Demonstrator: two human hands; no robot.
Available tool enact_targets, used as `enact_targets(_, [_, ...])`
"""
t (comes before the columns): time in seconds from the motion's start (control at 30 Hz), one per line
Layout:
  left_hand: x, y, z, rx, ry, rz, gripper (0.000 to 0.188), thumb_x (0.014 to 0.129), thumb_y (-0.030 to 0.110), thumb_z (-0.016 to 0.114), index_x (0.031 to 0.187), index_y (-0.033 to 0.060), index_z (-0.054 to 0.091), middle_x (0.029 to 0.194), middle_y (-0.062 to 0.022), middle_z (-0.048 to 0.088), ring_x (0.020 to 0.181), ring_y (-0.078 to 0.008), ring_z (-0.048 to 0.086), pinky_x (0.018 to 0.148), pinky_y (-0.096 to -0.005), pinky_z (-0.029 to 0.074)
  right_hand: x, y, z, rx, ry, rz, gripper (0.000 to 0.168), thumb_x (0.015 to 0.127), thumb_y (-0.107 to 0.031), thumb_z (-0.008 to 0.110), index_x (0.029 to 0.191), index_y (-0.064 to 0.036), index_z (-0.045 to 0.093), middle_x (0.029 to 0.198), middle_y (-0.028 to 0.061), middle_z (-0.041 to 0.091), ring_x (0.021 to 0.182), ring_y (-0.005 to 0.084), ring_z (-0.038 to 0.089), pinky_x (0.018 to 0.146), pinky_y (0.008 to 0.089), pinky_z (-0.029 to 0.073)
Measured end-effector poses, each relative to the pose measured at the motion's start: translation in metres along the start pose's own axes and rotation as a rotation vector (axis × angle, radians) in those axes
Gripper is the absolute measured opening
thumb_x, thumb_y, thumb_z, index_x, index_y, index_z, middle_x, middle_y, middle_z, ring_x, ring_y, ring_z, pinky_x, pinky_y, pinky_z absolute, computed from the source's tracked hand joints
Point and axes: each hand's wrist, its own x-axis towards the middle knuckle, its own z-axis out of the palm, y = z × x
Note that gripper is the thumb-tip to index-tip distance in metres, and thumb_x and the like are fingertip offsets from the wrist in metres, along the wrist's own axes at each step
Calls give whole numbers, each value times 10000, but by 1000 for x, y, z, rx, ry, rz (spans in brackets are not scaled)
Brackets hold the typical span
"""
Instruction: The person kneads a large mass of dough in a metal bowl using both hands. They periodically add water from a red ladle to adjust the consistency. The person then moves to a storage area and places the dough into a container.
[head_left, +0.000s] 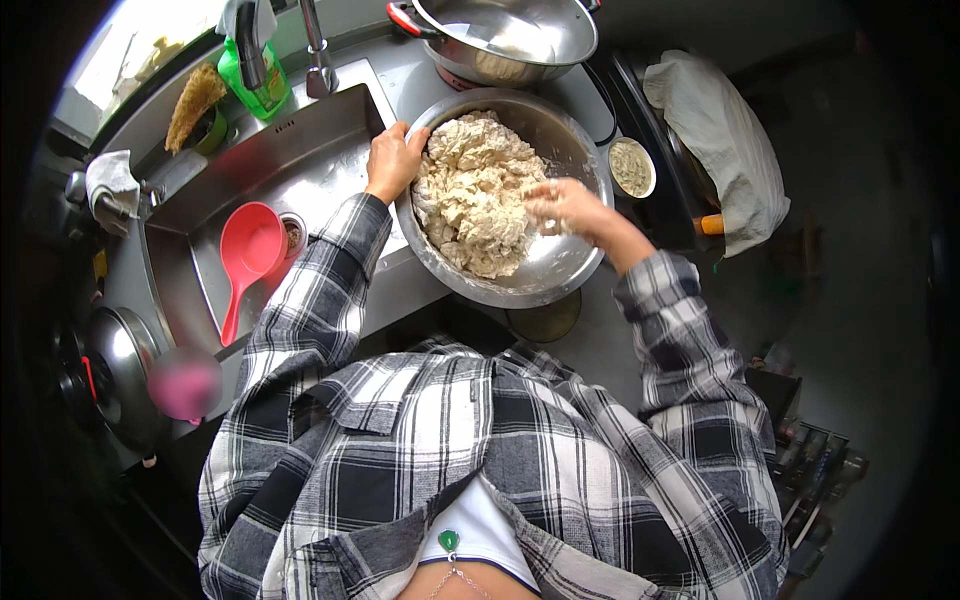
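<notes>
A wide stainless steel bowl (510, 297) stands at the counter's edge beside the sink, tilted a little. Rough, shaggy dough (480, 195) fills its left and middle part. My left hand (396, 159) grips the bowl's rim at the upper left, thumb over the edge. My right hand (568, 211) is over the right side of the bowl, at the dough's right edge; its fingers are blurred and apart, and whether they touch the dough is unclear. Just right of the bowl is a small white bowl (632, 168) with a pale, flecked mixture.
In the steel sink (191, 262) at left lies a red ladle (253, 244). A faucet (320, 71) and green soap bottle (255, 82) stand behind it. A large two-handled steel pot (514, 45) is beyond the bowl. A pale cloth (720, 142) covers something at right.
</notes>
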Motion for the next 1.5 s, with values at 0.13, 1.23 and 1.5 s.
enact_targets(0.13, [-5,9,-10,-39,-10,8,430,885,384,625,875,-44,658,817,-274,657,797,-439,644,721,-479,496,2,11,58,-269,113,-129,440,805,-345,792,1024,15,666,869,104,690,770,156,647,660,324,538])
enact_targets(1.23, [-25,27,-25,-12,-58,-27,393,900,330,641,799,-46,592,729,-274,612,694,-445,608,632,-461,466,65,100,80,-676,23,-266,315,869,-213,531,912,85,622,861,309,638,840,461,633,758,505,513])
enact_targets(1.5, [-11,28,-20,79,-78,-23,428,881,381,642,881,-47,631,816,-281,647,803,-442,635,715,-471,485,73,71,62,-521,-196,-6,487,916,-362,479,971,88,655,1023,320,632,950,444,612,859,476,481])
